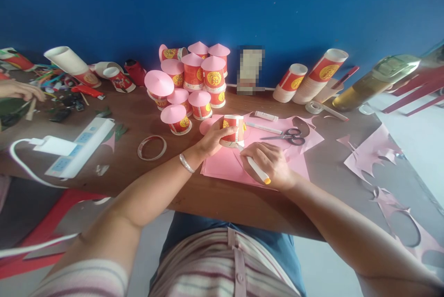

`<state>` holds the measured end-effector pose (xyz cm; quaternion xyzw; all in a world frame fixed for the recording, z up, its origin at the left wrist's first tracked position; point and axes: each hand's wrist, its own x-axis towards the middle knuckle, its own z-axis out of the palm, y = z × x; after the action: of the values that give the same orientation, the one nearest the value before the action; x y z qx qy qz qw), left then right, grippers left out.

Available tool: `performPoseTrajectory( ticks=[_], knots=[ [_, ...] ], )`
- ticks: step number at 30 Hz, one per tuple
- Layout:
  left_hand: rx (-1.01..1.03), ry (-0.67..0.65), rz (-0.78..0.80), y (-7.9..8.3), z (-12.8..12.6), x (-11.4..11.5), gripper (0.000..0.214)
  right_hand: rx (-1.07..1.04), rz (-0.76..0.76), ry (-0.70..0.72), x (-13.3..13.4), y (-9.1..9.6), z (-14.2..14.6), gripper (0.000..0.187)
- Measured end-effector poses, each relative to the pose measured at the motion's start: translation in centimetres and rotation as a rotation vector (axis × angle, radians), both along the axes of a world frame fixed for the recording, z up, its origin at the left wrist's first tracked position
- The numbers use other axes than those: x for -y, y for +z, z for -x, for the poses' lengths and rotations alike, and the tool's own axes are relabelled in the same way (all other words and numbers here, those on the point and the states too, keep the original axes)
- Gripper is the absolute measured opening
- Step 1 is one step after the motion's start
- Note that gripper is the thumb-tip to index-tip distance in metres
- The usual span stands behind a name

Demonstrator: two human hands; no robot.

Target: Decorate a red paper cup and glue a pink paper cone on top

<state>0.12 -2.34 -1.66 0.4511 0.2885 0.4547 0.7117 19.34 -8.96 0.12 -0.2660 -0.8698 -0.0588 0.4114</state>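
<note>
Red cup (234, 123) in left hand's (214, 139) grasp; right hand (268, 160) clasping marker (258, 172).
Right of red cup: nested cups (321, 75); bottle (376, 79), amber liquid (354, 91) inside.

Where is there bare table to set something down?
Right: between the pink sheets and the paper scraps. Left: a smaller patch between the power strip and white ring. Crowded around the held cup and among pink-topped cups to its left.

From my end I'm seeing a cream shirt (197, 276) with pinkish and dark red stripes, plus a buttoned strip (240, 267) up front. Short striped sleeve (88, 276), silvery bracelet (186, 163) on the left wrist (195, 154), blue pants (293, 264).
</note>
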Motion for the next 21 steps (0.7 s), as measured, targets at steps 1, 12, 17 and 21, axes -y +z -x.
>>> performPoseTrajectory(
  ticks=[1,12,17,21],
  knots=[
    [0.0,0.008,0.01,-0.02,0.0,0.0,0.039,0.002,-0.004,-0.005,0.01,0.03,0.01,0.018],
    [0.019,-0.014,-0.024,-0.19,0.13,-0.18,0.027,-0.036,-0.048,-0.033,0.13,0.53,0.04,0.022],
    [0.037,-0.029,0.0,-0.25,0.32,-0.28,0.031,-0.079,-0.06,0.048,0.29,0.73,0.35,0.023],
    [0.058,-0.042,-0.007,-0.34,0.3,-0.41,0.032,-0.069,-0.016,0.13,0.45,0.81,0.45,0.02]
  ],
)
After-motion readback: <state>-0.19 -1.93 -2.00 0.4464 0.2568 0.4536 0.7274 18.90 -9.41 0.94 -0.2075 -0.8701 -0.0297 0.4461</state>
